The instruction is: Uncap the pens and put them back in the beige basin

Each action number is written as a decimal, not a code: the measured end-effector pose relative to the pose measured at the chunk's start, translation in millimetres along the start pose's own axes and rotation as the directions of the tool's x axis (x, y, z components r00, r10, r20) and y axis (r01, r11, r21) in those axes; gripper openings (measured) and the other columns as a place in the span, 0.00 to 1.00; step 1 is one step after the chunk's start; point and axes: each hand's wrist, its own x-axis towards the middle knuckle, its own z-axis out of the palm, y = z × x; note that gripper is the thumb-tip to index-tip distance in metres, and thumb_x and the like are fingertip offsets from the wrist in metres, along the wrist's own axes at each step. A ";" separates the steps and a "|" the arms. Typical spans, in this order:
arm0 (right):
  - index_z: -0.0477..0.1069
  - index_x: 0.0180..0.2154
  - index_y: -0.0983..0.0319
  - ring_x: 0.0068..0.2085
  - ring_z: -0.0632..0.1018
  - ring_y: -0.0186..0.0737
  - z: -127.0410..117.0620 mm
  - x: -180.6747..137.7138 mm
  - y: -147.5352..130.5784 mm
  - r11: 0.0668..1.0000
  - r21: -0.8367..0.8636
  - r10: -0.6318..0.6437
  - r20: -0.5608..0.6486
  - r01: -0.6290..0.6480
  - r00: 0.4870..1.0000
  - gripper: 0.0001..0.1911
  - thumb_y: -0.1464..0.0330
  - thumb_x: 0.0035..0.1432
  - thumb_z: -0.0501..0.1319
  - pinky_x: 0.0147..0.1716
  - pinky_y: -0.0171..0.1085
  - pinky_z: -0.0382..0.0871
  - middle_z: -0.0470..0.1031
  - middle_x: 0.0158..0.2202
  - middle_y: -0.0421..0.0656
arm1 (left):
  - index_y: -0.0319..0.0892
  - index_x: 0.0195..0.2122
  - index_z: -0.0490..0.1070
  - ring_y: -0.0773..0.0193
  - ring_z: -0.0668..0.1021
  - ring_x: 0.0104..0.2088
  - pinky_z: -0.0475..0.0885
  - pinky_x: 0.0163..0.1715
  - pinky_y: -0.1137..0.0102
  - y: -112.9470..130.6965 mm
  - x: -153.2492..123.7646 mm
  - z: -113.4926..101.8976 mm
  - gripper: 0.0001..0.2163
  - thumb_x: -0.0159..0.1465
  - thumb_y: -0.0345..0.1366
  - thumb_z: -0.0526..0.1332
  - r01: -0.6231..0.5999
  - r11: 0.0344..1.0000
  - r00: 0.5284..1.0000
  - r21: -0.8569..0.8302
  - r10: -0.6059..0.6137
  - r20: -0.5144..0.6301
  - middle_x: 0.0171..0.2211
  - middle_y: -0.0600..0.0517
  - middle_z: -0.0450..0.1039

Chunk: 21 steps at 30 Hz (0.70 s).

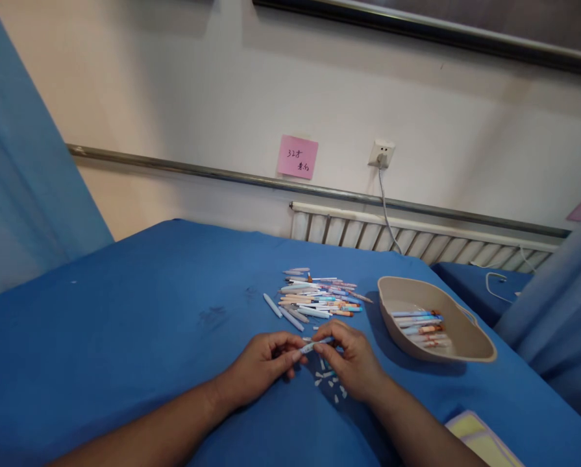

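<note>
Between my two hands is a light blue and white pen (308, 347), held low over the blue cloth. My left hand (265, 360) pinches one end of it. The fingers of my right hand (349, 357) are closed on its other end. Several small white pieces (330, 375) lie scattered under and beside my right hand, partly covered by it. Just beyond my hands is a loose pile of pens and pen parts (314, 298) in white, blue, orange and grey. Two pale blue barrels (272, 305) lie at its left edge.
At the right, a beige basin (465, 344) holds several pens (419, 324). A yellow pad or cloth (482, 438) lies near the front right edge. Behind the blue-covered table (124, 311) are a radiator (358, 227) and a socket (382, 154) with a plugged-in cable. Blue curtains hang on both sides.
</note>
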 end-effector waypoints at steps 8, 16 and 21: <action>0.71 0.37 0.58 0.35 0.73 0.38 -1.6 -2.4 -8.1 0.999 -0.029 -0.040 0.082 0.043 0.996 0.06 0.71 0.57 0.57 0.35 0.35 0.64 0.73 0.34 0.41 | 0.40 0.35 0.73 0.70 0.71 0.24 0.67 0.26 0.75 1.7 -0.2 1.5 0.12 0.55 0.42 0.64 0.011 1.000 1.000 -0.022 -0.011 -0.024 0.27 0.54 0.73; 0.71 0.38 0.58 0.34 0.74 0.39 1.5 -6.1 -9.2 0.991 -0.118 -0.044 0.162 0.064 0.986 0.06 0.68 0.59 0.57 0.34 0.35 0.63 0.75 0.33 0.42 | 0.41 0.40 0.73 0.65 0.74 0.32 0.69 0.35 0.72 5.1 -4.7 0.5 0.11 0.58 0.39 0.62 -0.113 0.977 0.993 0.181 0.119 -0.024 0.33 0.52 0.75; 0.72 0.37 0.58 0.35 0.75 0.40 0.2 -5.7 -9.3 0.987 -0.160 0.032 0.196 0.000 0.980 0.07 0.63 0.59 0.57 0.34 0.35 0.62 0.76 0.33 0.42 | 0.43 0.41 0.74 0.61 0.75 0.39 0.68 0.42 0.70 6.3 -7.0 0.0 0.10 0.59 0.36 0.61 -0.158 0.944 0.985 0.290 0.171 -0.021 0.38 0.52 0.76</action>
